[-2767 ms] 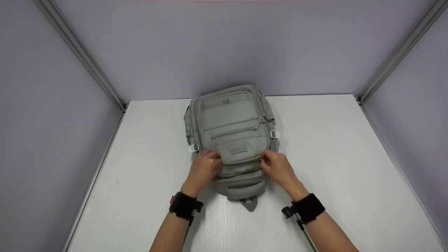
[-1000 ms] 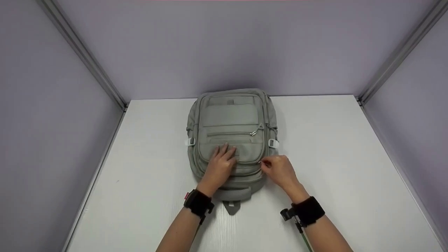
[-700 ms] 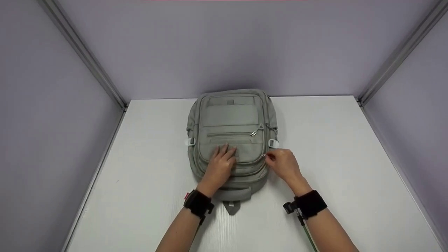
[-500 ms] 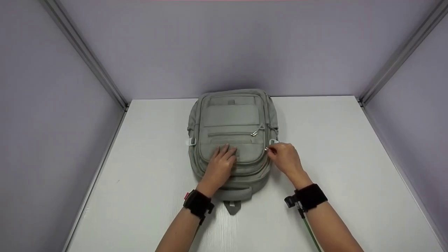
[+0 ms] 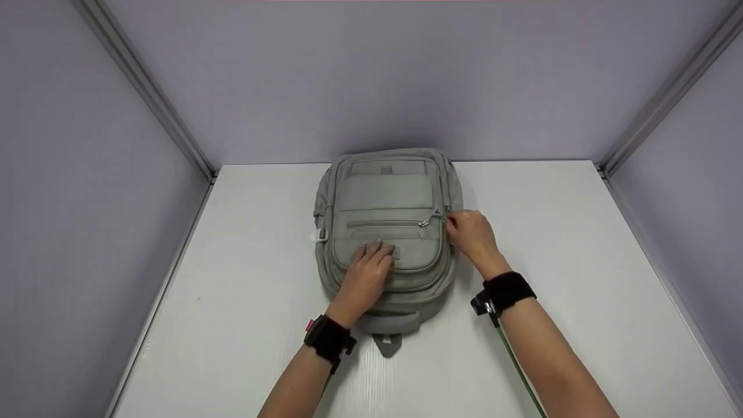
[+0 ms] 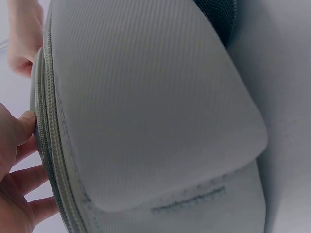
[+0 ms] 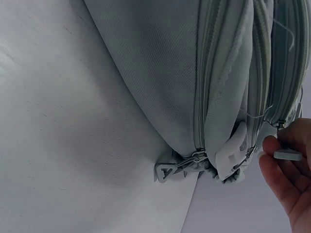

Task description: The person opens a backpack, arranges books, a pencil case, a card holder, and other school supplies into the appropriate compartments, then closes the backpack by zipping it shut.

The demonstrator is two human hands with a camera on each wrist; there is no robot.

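Fingers [image 5: 374, 251] of your left hand [image 5: 365, 276] lie flat on the backpack [image 5: 386, 194]. Your right hand [image 5: 471, 235] pinches a zipper pull [image 7: 286, 155] at its side, on the counter [image 5: 569, 244].

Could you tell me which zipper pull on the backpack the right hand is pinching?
The one on the backpack's right edge, pinched by the right hand, not the pull ending the front pocket's zipper.

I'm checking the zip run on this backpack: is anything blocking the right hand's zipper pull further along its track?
Nothing visible does. The right hand pinches the zipper pull at the backpack's side; the white buckle sits beside the track, not across it.
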